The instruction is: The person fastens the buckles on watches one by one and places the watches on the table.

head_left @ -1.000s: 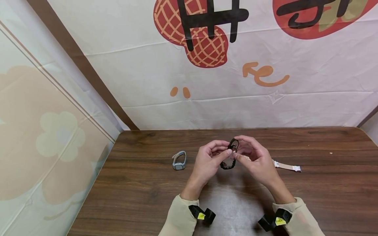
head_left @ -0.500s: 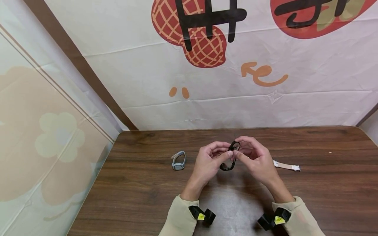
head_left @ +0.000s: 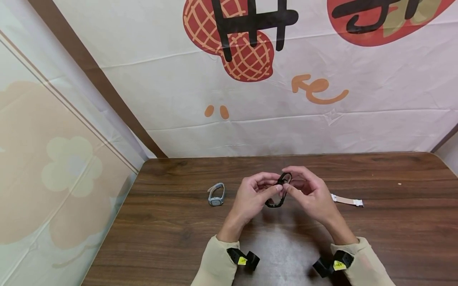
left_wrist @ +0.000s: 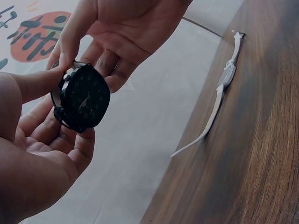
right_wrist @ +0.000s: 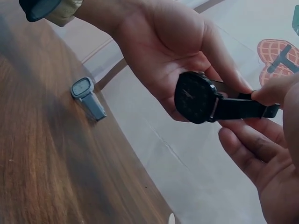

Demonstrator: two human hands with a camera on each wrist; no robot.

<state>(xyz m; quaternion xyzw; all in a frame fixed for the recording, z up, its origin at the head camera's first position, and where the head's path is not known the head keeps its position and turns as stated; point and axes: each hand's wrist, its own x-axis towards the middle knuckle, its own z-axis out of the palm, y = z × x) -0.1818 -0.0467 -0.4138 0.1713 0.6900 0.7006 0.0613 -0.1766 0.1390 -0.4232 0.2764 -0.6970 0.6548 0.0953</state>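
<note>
A black wristwatch [head_left: 274,205] is held above the table between both hands, its dial dark with light markings in the left wrist view. My left hand [head_left: 249,197] holds the watch with thumb and fingers at the strap. Opposite it, my right hand [head_left: 312,196] pinches the strap, thumb tip close to the left thumb. The black strap [right_wrist: 240,108] forms a loop, and its upper part curves up between the fingertips. Fingers partly cover the strap's join, so I cannot tell whether it is fastened.
To the left on the brown wooden table [head_left: 171,246] stands a light blue watch [head_left: 216,201], its strap looped. A white watch [left_wrist: 227,74] lies stretched out on the right, partly behind the right hand in the head view. A printed cloth [head_left: 171,91] hangs behind the table.
Both thumbs have drawn closer together at the strap. The upper part of the black strap has tilted slightly right and down, while the hands stay nearly in place.
</note>
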